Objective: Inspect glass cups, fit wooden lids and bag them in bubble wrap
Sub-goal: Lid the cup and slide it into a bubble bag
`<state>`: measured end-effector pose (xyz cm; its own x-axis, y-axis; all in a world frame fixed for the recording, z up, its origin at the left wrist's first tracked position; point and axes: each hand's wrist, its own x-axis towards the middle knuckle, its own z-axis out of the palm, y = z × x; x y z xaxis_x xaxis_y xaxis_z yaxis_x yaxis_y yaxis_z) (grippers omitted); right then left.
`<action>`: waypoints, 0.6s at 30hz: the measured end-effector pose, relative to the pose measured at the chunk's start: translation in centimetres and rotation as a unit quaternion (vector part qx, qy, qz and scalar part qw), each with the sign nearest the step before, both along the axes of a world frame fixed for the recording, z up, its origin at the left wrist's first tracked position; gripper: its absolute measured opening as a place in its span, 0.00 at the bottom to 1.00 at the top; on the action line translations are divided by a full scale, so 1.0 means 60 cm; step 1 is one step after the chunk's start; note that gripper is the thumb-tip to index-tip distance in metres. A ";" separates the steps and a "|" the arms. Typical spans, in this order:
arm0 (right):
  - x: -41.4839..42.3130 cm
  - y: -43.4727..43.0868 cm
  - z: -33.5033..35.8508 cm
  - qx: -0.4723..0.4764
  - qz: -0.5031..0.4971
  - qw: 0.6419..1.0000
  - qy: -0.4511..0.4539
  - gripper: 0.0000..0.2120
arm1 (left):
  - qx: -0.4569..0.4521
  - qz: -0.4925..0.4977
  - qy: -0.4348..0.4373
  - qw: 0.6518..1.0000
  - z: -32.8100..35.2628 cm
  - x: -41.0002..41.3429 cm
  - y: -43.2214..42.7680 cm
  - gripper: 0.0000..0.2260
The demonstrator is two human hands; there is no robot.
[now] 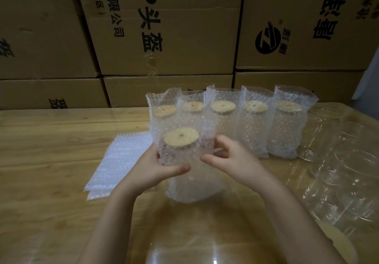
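On the left half of the tabletop [51,140] we see a flat pile of spare bags [121,161]. Our left hand [155,169] wraps its fingers and thumb tight round the glass cup [178,155]. The cup sits inside a bubble bag [194,185] at the middle of the tabletop, with its wooden lid [181,137] on top. Our right hand [231,161] pinches the bag's right side with bent fingers. Behind, near the far edge, five bagged cups [254,124] stand in a row. Bare glasses [348,171] are by the right edge.
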<state>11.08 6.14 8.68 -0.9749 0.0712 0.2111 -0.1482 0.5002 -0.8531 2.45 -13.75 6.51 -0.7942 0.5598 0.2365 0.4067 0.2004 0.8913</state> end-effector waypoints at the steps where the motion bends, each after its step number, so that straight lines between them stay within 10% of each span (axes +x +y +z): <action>1: -0.003 -0.003 -0.003 -0.010 -0.003 1.000 0.012 0.12 | 0.006 0.017 -0.003 1.000 -0.003 -0.005 -0.003 0.34; 10: -0.046 -0.065 -0.125 -0.187 -0.100 0.977 -0.011 0.08 | 0.044 0.206 0.009 0.977 -0.018 -0.029 -0.020 0.40; 18: -0.049 -0.069 -0.179 -0.161 -0.088 0.983 -0.022 0.11 | 0.055 0.239 0.027 0.969 -0.029 -0.023 -0.003 0.28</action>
<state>8.12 2.00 -2.06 -0.9494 0.2951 0.1075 -0.0424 0.2187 -0.9749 1.05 -13.95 4.79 -0.9411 0.1009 0.3227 0.3381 0.2821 0.8978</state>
